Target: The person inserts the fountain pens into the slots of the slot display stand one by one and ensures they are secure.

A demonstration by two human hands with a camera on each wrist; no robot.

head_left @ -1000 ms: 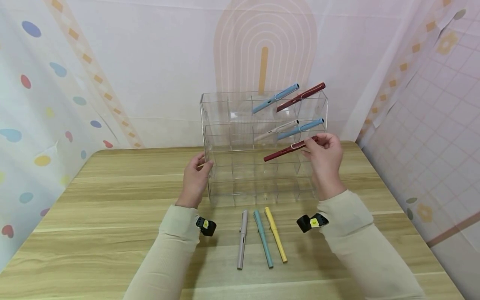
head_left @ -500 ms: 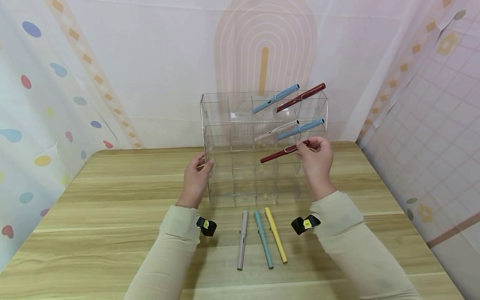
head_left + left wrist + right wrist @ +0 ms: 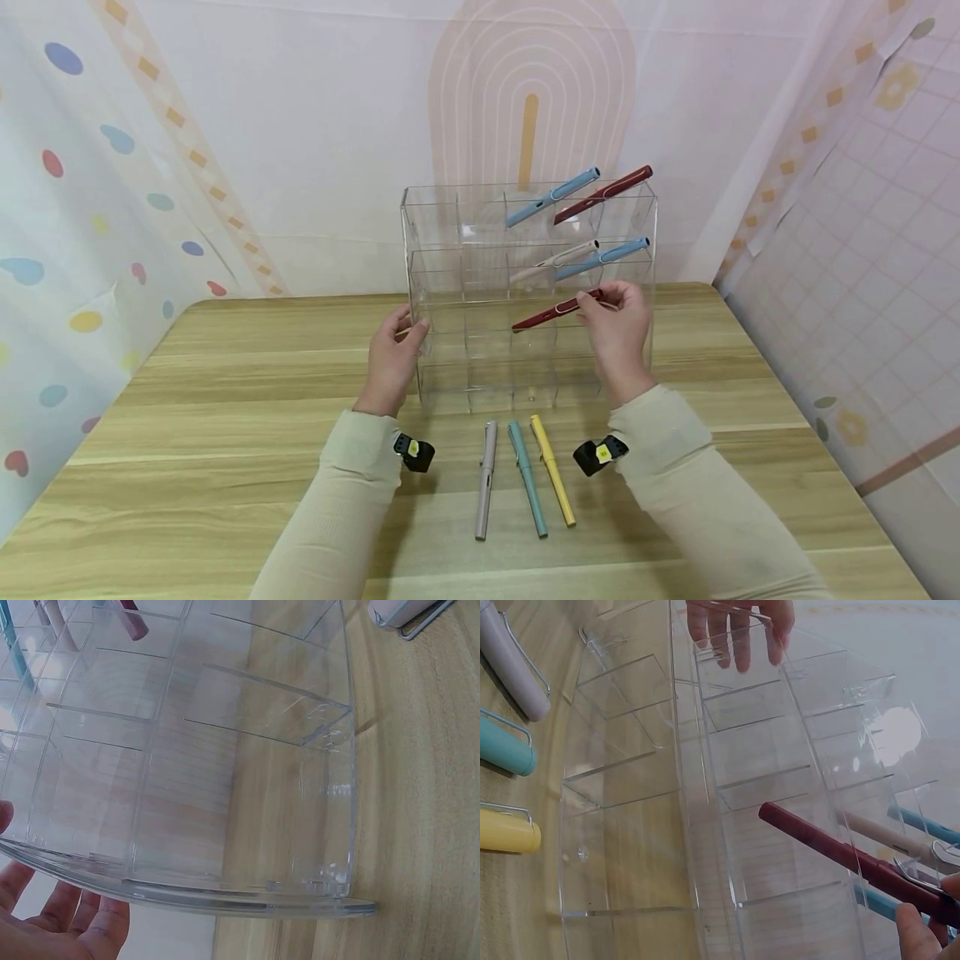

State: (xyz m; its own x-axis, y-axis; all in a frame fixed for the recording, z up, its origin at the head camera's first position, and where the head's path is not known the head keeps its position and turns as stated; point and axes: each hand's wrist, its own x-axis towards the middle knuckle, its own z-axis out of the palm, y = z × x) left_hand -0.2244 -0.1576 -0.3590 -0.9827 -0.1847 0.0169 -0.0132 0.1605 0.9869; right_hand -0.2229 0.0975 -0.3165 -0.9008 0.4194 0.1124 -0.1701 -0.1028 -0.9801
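My right hand (image 3: pixel 621 342) pinches a dark red fountain pen (image 3: pixel 551 315) near its clip end, thumb in front. The pen slants down to the left, its lower end at the third row of a clear acrylic pen rack (image 3: pixel 410 279). Whether that end is inside a compartment I cannot tell. In the right wrist view the dark red pen (image 3: pixel 817 841) crosses the clear dividers. My left hand (image 3: pixel 390 367) grips the rack's left side wall; in the left wrist view its fingers (image 3: pixel 105 926) lie outside the wall and the thumb tip shows on the other side.
Upper rows hold a light blue pen (image 3: pixel 551 198), another dark red pen (image 3: pixel 603 196), a beige pen (image 3: pixel 553 261) and a blue pen (image 3: pixel 602 258). Before the rack, a grey pen (image 3: pixel 486 479), teal pen (image 3: pixel 528 479) and yellow pen (image 3: pixel 553 471) lie on the wooden table (image 3: pixel 225 433).
My right hand has carried the dark red pen left and slightly down, bringing its lower end to the third row. The left hand has stayed at the rack's side.
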